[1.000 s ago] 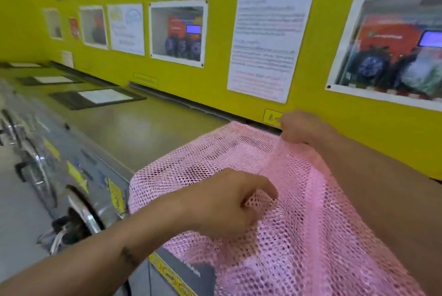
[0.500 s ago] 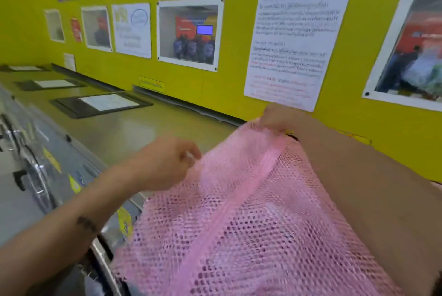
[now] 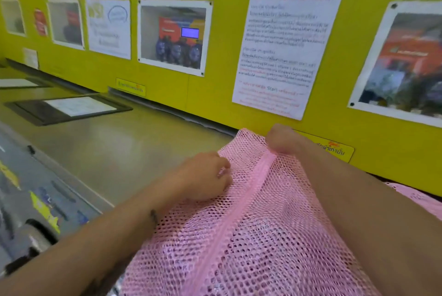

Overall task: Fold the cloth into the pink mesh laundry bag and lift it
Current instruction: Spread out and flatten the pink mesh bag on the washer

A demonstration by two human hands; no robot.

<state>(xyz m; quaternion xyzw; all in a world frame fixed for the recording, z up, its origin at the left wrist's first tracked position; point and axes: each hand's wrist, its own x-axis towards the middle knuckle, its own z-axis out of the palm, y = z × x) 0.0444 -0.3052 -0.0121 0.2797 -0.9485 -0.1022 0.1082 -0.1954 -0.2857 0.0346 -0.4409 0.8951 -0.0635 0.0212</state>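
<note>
Since the previous frame, left hand has been brought from the bag's left edge onto the mesh, beside the zip band; right hand is kept at the far top edge.

Item: pink mesh laundry bag. Held above the metal machine top, occupying the frame from centre to 6 o'clock. Long axis is marked by the pink zip band, which runs from about 7 o'clock near the viewer to 1 o'clock at the far end; the far end is pointed toward the yellow wall. Contents cannot be made out through the mesh.

Left hand: fingers curled, mesh pinched at 9 o'clock of the zip band.

Right hand: closed round the far edge, at the 12 o'clock end of the band; forearm is laid along the bag's right side toward 5 o'clock.

Surroundings: printed notice and photo posters are fixed to the wall at 12 o'clock; a black-framed panel is set in the machine top at 9 o'clock; a yellow label is seen just behind the right wrist.
</note>
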